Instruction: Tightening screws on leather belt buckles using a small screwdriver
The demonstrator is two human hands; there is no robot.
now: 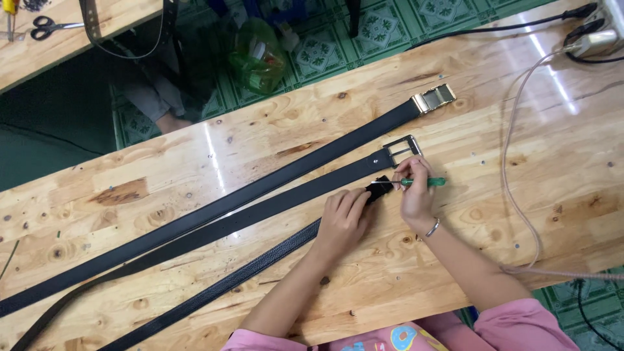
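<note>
Three black belts lie diagonally across a wooden table (494, 117). The far belt (273, 182) ends in a gold buckle (433, 99). The middle belt (260, 211) ends in a silver frame buckle (401, 149). My left hand (341, 221) presses down on the end of the near, textured belt (260, 263), next to its black end piece (379, 189). My right hand (414, 192) grips a small green-handled screwdriver (426, 182), its thin tip pointing left at that end piece. A bracelet sits on my right wrist.
A pinkish cable (510, 175) loops over the table's right side toward a power strip (595, 40) at the top right. Scissors (45, 27) lie on a second table at top left. A green plastic bag (259, 55) and a person's legs are on the tiled floor between.
</note>
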